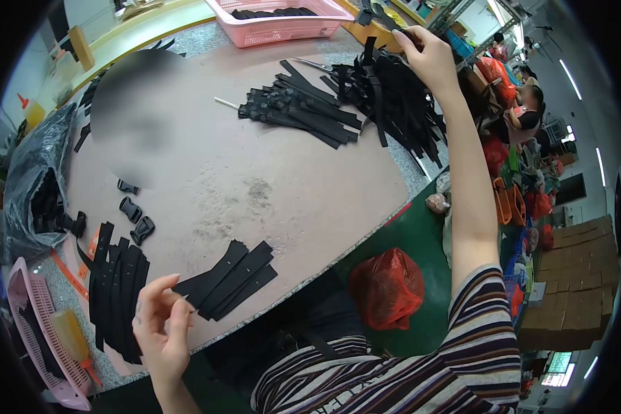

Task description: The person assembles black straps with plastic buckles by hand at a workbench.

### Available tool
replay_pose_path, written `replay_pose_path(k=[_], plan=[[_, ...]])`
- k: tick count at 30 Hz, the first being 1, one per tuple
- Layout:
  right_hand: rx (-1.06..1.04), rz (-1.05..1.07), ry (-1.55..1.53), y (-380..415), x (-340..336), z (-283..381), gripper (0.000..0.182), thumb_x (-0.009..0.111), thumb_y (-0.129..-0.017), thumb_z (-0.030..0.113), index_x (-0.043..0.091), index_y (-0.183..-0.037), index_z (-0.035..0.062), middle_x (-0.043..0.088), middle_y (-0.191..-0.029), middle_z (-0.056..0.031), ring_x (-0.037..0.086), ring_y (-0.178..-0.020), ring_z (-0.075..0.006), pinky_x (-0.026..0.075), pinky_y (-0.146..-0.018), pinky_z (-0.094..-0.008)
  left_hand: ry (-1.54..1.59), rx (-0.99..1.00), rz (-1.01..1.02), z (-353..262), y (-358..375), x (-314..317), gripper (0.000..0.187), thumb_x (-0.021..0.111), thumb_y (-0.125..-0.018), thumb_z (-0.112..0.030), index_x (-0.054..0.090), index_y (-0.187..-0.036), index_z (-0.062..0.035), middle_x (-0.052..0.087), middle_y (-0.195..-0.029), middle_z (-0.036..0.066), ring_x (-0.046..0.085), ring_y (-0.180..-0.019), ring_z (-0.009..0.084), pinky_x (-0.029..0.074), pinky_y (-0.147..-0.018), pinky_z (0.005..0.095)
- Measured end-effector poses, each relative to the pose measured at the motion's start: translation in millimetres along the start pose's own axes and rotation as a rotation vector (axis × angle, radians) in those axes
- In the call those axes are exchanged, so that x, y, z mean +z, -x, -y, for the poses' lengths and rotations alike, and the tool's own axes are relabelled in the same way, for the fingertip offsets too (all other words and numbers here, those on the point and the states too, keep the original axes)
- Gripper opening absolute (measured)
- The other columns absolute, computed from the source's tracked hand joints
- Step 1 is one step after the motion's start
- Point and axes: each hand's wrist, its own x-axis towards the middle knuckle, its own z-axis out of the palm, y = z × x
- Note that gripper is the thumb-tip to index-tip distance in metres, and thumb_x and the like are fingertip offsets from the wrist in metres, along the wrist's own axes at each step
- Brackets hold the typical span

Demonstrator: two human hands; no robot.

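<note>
My right hand [429,61] is stretched to the far right of the table, its fingers closed on a dark strap [386,19] beside a yellow container [366,34]. Just below it lies a tangled heap of black straps [393,96]. My left hand [162,334] hovers at the near edge, fingers loosely curled and apart, with nothing visible in them. Beside it are a stack of black straps [121,290] and a small fan of black strap pieces [238,276]. Several black plastic buckles [131,208] sit farther back on the left.
Another pile of black strap pieces [290,107] lies mid-table near scissors [314,65]. Pink baskets stand at the back [283,31] and at the left [45,331]. A clear plastic bag [38,179] holds dark parts. A red bag [388,286] is below the table edge; a person [524,117] sits far right.
</note>
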Motion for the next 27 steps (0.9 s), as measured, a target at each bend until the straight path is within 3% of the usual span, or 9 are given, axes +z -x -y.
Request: replay_pose_path(k=[2,4,9,13,14,16,18,23,27], plan=[[-0.002,0.118,0.072,-8.1,38.5,-66.1,0.033,0.067,-0.094,0.037,0.074,-0.102,0.0062,0.071,-0.092,-0.0164,0.069,-0.089,-0.0351,0.053,-0.08,-0.042,0.053,-0.032,0.018,1.3,-2.1,9.0,0.028,0.059,-0.094,0.002,0.062,-0.122,0.0002,0.061,-0.077,0.004,0.057,-0.065,0.0078,0.045,-0.06,0.0211],[-0.121,0.042,0.236,4.0,77.7,-121.1,0.031,0.067,-0.093,0.038,0.076,-0.103,0.0094,0.071,-0.099,-0.0137,0.067,-0.098,-0.0345,0.052,-0.086,-0.0446,0.077,-0.025,0.016,6.0,-0.9,12.6,0.025,0.061,-0.093,0.003,0.065,-0.117,0.0004,0.062,-0.076,0.003,0.059,-0.065,0.0079,0.046,-0.06,0.0218],[-0.095,-0.301,0.344,19.3,84.5,-100.6,0.031,0.073,-0.09,0.041,0.073,-0.107,0.0147,0.067,-0.107,-0.0101,0.064,-0.102,-0.031,0.05,-0.089,-0.0458,-0.003,-0.033,0.011,13.3,14.4,-7.5,0.022,0.06,-0.096,-0.001,0.065,-0.117,-0.0005,0.059,-0.077,0.0,0.054,-0.064,0.0042,0.042,-0.059,0.0195],[-0.225,-0.121,-0.101,51.6,73.4,57.2,0.016,0.073,-0.088,0.015,0.072,-0.101,0.0064,0.068,-0.101,-0.0119,0.063,-0.099,-0.0297,0.047,-0.092,-0.0407,-0.101,-0.046,-0.012,18.8,19.4,-11.1,0.015,0.062,-0.096,-0.003,0.07,-0.108,0.0001,0.061,-0.077,0.001,0.056,-0.065,0.0052,0.045,-0.059,0.0207],[-0.182,0.041,-0.328,66.1,78.3,107.3,0.014,0.074,-0.087,0.013,0.072,-0.098,0.0044,0.068,-0.099,-0.0121,0.064,-0.095,-0.0295,0.048,-0.088,-0.0401,-0.101,-0.034,-0.015,16.5,15.4,-6.8,0.013,0.063,-0.095,-0.003,0.072,-0.104,0.0005,0.063,-0.076,0.002,0.058,-0.065,0.006,0.046,-0.06,0.0216],[-0.333,0.327,-0.584,91.6,102.4,177.9,0.012,0.076,-0.085,0.012,0.072,-0.093,0.0046,0.069,-0.1,-0.0122,0.064,-0.095,-0.0301,0.05,-0.088,-0.0392,-0.073,-0.01,0.014,12.8,7.0,6.0,0.013,0.063,-0.094,-0.002,0.072,-0.103,0.0004,0.065,-0.076,0.003,0.06,-0.065,0.0066,0.047,-0.06,0.0223],[-0.483,0.375,-0.701,108.0,134.7,245.0,0.012,0.076,-0.083,0.012,0.072,-0.091,0.0044,0.067,-0.096,-0.012,0.064,-0.095,-0.031,0.051,-0.086,-0.0408,-0.066,0.025,0.053,7.9,-1.0,16.4,0.013,0.064,-0.093,-0.002,0.073,-0.102,0.0003,0.066,-0.075,0.003,0.061,-0.065,0.0074,0.048,-0.061,0.0231],[-0.581,0.275,-0.672,105.1,211.6,345.7,0.013,0.073,-0.082,0.011,0.069,-0.091,0.0022,0.064,-0.094,-0.0127,0.063,-0.094,-0.0305,0.052,-0.086,-0.0425,-0.141,0.088,0.129,10.7,6.9,16.2,0.013,0.065,-0.091,0.0,0.074,-0.101,0.0,0.068,-0.079,0.005,0.062,-0.067,0.0099,0.05,-0.062,0.0248],[-0.829,0.477,-0.26,93.8,213.0,352.7,0.013,0.07,-0.078,0.008,0.068,-0.089,0.0024,0.064,-0.094,-0.0107,0.063,-0.096,-0.0283,0.052,-0.083,-0.0411,-0.111,-0.007,0.097,19.1,21.7,3.1,0.014,0.066,-0.09,0.002,0.074,-0.101,0.0002,0.069,-0.081,0.006,0.062,-0.067,0.0095,0.05,-0.062,0.0242]])
